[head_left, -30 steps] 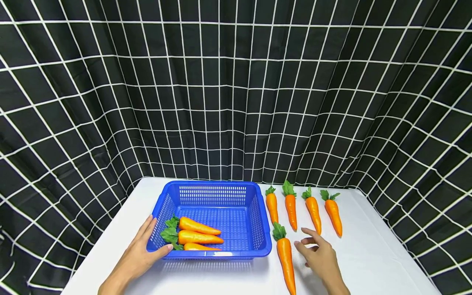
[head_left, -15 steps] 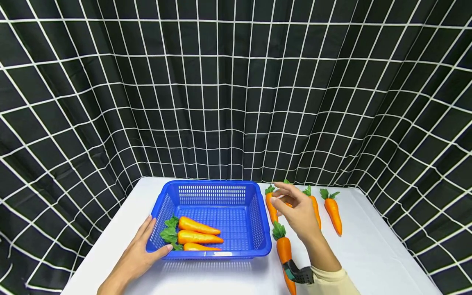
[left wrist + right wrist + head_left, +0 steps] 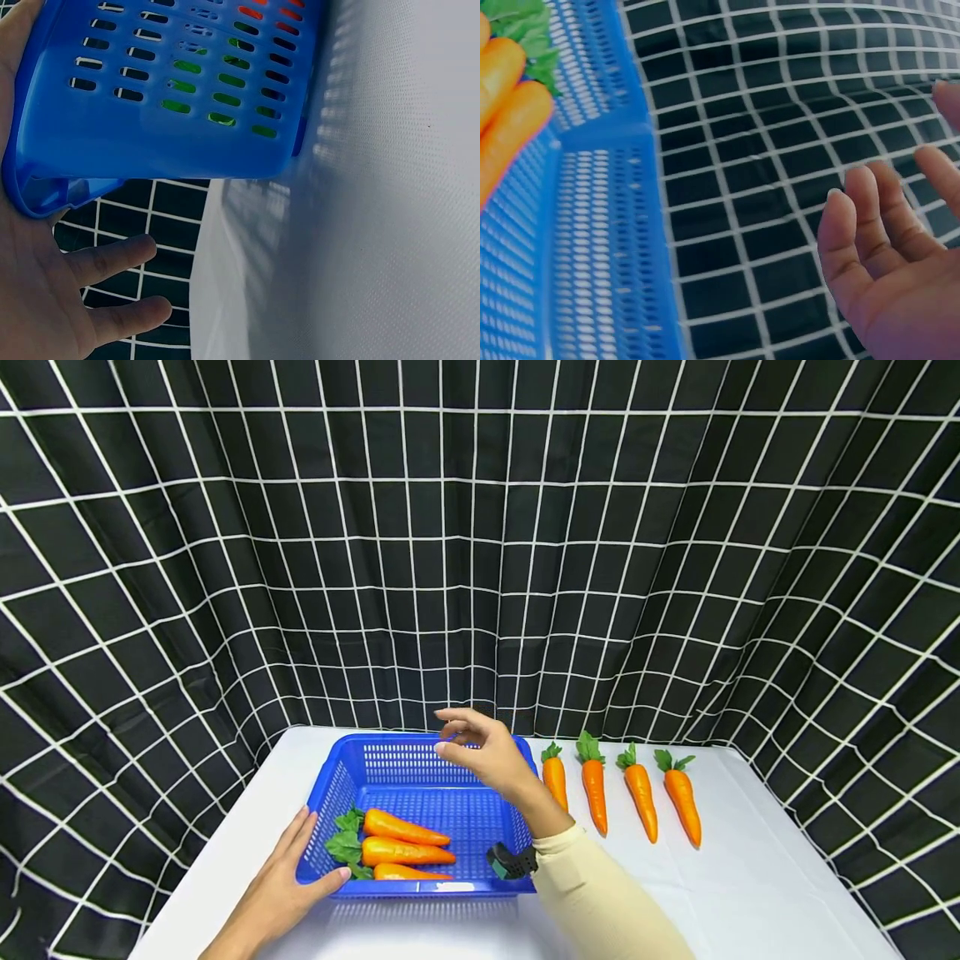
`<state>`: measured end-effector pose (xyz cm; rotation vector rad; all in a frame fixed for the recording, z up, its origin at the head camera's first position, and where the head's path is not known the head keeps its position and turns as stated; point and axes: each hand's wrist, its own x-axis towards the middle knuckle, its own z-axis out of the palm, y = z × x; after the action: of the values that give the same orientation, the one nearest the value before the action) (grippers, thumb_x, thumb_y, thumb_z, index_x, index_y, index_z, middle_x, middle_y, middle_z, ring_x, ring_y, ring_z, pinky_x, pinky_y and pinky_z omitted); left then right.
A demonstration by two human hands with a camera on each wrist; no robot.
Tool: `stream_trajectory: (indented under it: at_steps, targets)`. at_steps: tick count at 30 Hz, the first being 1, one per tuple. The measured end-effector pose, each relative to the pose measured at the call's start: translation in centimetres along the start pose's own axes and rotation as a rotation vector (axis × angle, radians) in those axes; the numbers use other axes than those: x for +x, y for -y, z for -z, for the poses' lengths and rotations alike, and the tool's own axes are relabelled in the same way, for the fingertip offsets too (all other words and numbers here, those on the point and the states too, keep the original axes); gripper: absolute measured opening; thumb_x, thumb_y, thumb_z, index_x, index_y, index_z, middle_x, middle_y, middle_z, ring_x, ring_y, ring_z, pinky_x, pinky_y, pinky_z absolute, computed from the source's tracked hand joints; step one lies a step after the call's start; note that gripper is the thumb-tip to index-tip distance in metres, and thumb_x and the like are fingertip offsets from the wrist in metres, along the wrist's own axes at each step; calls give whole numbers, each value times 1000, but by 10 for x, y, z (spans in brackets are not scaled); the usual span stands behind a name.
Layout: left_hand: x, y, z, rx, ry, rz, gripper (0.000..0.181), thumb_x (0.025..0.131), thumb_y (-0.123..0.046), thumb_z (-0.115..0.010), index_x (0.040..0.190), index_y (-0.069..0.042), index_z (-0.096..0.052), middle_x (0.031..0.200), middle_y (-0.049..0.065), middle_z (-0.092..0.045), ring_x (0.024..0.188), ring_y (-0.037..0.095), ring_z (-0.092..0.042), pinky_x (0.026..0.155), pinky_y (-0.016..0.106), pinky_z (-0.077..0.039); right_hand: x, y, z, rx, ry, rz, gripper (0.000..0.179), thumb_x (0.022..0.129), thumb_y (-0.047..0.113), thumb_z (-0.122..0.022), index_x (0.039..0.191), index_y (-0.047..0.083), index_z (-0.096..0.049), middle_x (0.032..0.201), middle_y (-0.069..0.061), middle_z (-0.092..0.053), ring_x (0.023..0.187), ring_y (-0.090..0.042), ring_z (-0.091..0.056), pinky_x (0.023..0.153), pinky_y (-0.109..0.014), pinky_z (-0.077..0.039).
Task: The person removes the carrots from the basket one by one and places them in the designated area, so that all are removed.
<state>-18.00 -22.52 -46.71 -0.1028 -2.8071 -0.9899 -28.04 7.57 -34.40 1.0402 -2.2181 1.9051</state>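
Note:
A blue plastic basket point(image 3: 420, 772) with slotted walls stands on the white table. Inside, three orange carrots point(image 3: 408, 852) lie side by side with green tops to the left. My left hand point(image 3: 279, 881) rests at the basket's front left corner, thumb over the front rim and fingers along the left side. In the left wrist view two fingers point(image 3: 131, 319) stretch out straight, away from the basket wall point(image 3: 150, 135). Above the basket's back right part hovers my right hand point(image 3: 487, 756), fingers loosely bent with nothing between them. The right wrist view shows these fingers point(image 3: 866, 210) apart from the basket.
Several carrots point(image 3: 594, 793) lie in a row right of the basket, tops toward the back. A black band point(image 3: 513, 862) hangs at the right wrist. Behind the table point(image 3: 750, 877) hangs a black curtain point(image 3: 420, 568) with white grid lines.
My right hand has moved left and back from the carrots on the right to over the basket. Its sleeve now covers where the front carrot lay. The left hand has stayed at the corner.

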Motion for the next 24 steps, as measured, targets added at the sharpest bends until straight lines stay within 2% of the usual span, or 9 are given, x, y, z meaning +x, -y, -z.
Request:
stream_trajectory:
  at_steps: [4, 11, 15, 20, 24]
  targets:
    - [0, 0, 1, 2, 6, 4, 99, 80, -54, -71, 150, 1, -28, 157, 17, -16, 135, 49, -25, 99, 68, -27, 11, -2, -17, -13, 110, -37, 42, 90, 3, -65, 131, -3, -56, 112, -25, -60, 95, -39, -59, 73, -31, -53]
    - [0, 0, 0, 1, 10, 8, 99, 81, -55, -71, 151, -1, -27, 157, 17, -16, 134, 49, -27, 98, 68, -28, 28, -66, -48, 1, 253, -139, 44, 90, 14, -69, 133, 14, -59, 114, -9, -63, 98, -27, -62, 79, -31, -53]
    - [0, 0, 0, 2, 40, 36, 101, 80, -57, -70, 151, -1, -26, 157, 17, -14, 134, 49, -26, 98, 69, -27, 29, -86, -59, 7, 330, -211, 43, 89, 16, -70, 131, 19, -61, 114, -3, -63, 95, -19, -64, 81, -31, -53]
    - [0, -1, 0, 10, 74, 74, 102, 81, -59, -68, 152, -1, -23, 158, 17, -12, 135, 49, -24, 98, 70, -26, 29, -98, -66, -3, 404, -303, 43, 89, 17, -70, 130, 22, -62, 120, -6, -62, 104, -18, -60, 85, -34, -52]
    - [0, -1, 2, 17, 69, 72, 102, 81, -60, -67, 152, -2, -23, 158, 17, -11, 135, 50, -24, 97, 71, -26, 30, -103, -70, -54, 455, -351, 43, 88, 20, -71, 129, 24, -63, 121, -8, -62, 108, -19, -58, 87, -36, -51]
